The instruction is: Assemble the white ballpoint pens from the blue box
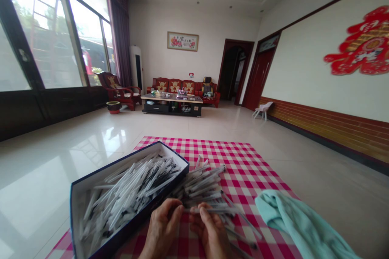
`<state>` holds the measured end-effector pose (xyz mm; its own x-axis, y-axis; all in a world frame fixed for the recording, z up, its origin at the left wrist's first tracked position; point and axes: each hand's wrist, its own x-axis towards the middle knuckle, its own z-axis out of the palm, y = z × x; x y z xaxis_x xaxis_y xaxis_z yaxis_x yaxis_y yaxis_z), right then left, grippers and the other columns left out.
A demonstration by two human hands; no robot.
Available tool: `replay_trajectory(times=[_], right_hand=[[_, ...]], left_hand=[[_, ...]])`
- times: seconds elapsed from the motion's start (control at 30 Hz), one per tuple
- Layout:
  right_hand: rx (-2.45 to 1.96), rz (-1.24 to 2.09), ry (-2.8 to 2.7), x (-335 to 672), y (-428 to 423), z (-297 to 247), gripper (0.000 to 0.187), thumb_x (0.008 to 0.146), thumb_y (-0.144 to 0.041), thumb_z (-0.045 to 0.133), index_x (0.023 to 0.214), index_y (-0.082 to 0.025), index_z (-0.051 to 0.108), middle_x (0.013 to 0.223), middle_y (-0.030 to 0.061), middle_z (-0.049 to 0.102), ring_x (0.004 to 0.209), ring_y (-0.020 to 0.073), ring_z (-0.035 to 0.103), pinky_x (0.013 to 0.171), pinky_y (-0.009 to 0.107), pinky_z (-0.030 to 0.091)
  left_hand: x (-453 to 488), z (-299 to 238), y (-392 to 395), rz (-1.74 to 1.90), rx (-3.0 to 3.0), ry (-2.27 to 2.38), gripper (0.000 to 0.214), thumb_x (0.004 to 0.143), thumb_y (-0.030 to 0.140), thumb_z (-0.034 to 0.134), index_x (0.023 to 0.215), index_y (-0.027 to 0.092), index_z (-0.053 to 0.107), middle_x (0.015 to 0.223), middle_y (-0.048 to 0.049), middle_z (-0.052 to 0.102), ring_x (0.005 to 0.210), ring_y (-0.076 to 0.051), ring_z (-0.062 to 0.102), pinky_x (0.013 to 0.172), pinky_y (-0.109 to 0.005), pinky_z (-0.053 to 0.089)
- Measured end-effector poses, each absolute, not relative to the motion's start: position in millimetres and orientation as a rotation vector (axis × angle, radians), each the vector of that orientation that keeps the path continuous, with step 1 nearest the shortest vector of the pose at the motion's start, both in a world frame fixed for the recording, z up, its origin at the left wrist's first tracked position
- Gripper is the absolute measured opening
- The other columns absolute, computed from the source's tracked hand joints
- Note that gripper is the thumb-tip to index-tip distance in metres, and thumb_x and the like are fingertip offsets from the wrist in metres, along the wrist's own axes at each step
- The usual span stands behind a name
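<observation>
My left hand (162, 226) and my right hand (209, 228) meet low in the view, both pinched on one clear pen (209, 210) held crosswise above the table. A loose pile of clear pens (203, 184) lies just beyond my fingers on the red-and-white checked tablecloth (243, 162). Left of my hands stands a dark blue shallow box (91, 180), white inside, filled with several more pens (130, 194).
A crumpled light teal cloth (300, 222) lies on the table's right side. Beyond the table spreads a glossy tiled floor, with a coffee table (173, 103), red sofa (182, 85) and armchair (120, 89) at the far wall. Large windows run along the left.
</observation>
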<state>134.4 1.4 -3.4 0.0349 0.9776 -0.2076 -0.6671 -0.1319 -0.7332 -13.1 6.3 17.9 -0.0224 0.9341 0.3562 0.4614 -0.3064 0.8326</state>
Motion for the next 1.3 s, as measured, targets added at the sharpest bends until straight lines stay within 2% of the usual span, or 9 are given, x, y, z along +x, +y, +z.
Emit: replay_trajectory(times=[0.2, 0.37, 0.53, 0.63, 0.73, 0.87, 1.1, 1.3], right_hand=[[-0.832, 1.482, -0.533, 131.6, 1.4, -4.1, 0.039, 0.058, -0.038, 0.084, 0.084, -0.017, 0.064, 0.074, 0.0077, 0.076, 0.061, 0.0191, 0.068, 0.053, 0.027, 0.051], [-0.814, 1.461, -0.539, 129.5, 1.4, -4.6, 0.038, 0.057, -0.039, 0.084, 0.082, -0.017, 0.065, 0.071, 0.0066, 0.075, 0.059, 0.0185, 0.067, 0.05, 0.026, 0.051], [-0.802, 1.466, -0.559, 129.3, 2.0, -6.4, 0.037, 0.059, -0.039, 0.083, 0.083, -0.017, 0.064, 0.072, 0.0065, 0.075, 0.059, 0.0181, 0.067, 0.051, 0.026, 0.051], [-0.792, 1.477, -0.566, 130.5, 2.1, -6.7, 0.037, 0.06, -0.039, 0.083, 0.084, -0.017, 0.064, 0.072, 0.006, 0.075, 0.059, 0.0175, 0.067, 0.051, 0.025, 0.051], [-0.786, 1.501, -0.592, 132.5, 2.7, -7.6, 0.036, 0.062, -0.039, 0.082, 0.085, -0.018, 0.063, 0.073, 0.0055, 0.075, 0.059, 0.0171, 0.066, 0.051, 0.025, 0.05], [-0.76, 1.536, -0.628, 135.3, 3.7, -11.9, 0.033, 0.067, -0.036, 0.079, 0.089, -0.018, 0.063, 0.074, 0.0035, 0.074, 0.061, 0.0168, 0.066, 0.054, 0.026, 0.049], [-0.734, 1.553, -0.648, 135.7, 0.9, -8.8, 0.024, 0.07, -0.034, 0.077, 0.085, -0.019, 0.065, 0.067, 0.0005, 0.071, 0.057, 0.0154, 0.064, 0.055, 0.025, 0.047], [-0.819, 1.51, -0.545, 134.1, 2.0, -2.9, 0.037, 0.059, -0.039, 0.083, 0.083, -0.018, 0.065, 0.069, 0.0041, 0.074, 0.058, 0.0178, 0.066, 0.051, 0.026, 0.049]], left_hand=[[-42.0, 43.9, 12.6, 1.436, 2.1, 1.785, 0.016, 0.086, 0.026, 0.048, 0.089, 0.02, 0.063, 0.084, -0.0027, 0.066, 0.075, -0.017, 0.064, 0.07, -0.026, 0.048], [-72.8, 50.8, 19.0, 1.162, 2.147, 2.142, 0.02, 0.086, 0.023, 0.047, 0.096, 0.021, 0.064, 0.092, -0.0031, 0.067, 0.079, -0.019, 0.066, 0.072, -0.029, 0.049], [-74.9, 51.6, 18.5, 0.951, 2.128, 2.311, 0.024, 0.087, 0.023, 0.047, 0.103, 0.02, 0.065, 0.095, -0.0047, 0.068, 0.083, -0.023, 0.066, 0.07, -0.033, 0.05], [-63.9, 55.7, 14.4, 1.064, 2.125, 2.227, 0.022, 0.087, 0.024, 0.047, 0.1, 0.02, 0.065, 0.098, -0.0049, 0.067, 0.084, -0.022, 0.065, 0.071, -0.032, 0.049], [-44.5, 58.1, 6.5, 1.184, 2.205, 1.88, 0.018, 0.088, 0.024, 0.048, 0.092, 0.022, 0.065, 0.093, -0.003, 0.066, 0.081, -0.017, 0.064, 0.072, -0.026, 0.049], [-15.7, 51.1, -4.8, 1.058, 2.354, 1.493, 0.016, 0.088, 0.023, 0.048, 0.087, 0.023, 0.065, 0.085, -0.0025, 0.064, 0.076, -0.014, 0.062, 0.069, -0.023, 0.048], [-3.4, 34.4, -6.0, 0.951, 2.483, 1.472, 0.025, 0.09, 0.017, 0.042, 0.077, 0.021, 0.063, 0.075, -0.0036, 0.062, 0.068, -0.014, 0.06, 0.063, -0.021, 0.046], [-21.0, 50.4, -2.5, 0.9, 2.455, 1.503, 0.026, 0.092, 0.018, 0.037, 0.079, 0.021, 0.06, 0.077, -0.0028, 0.062, 0.071, -0.015, 0.061, 0.065, -0.023, 0.046]])
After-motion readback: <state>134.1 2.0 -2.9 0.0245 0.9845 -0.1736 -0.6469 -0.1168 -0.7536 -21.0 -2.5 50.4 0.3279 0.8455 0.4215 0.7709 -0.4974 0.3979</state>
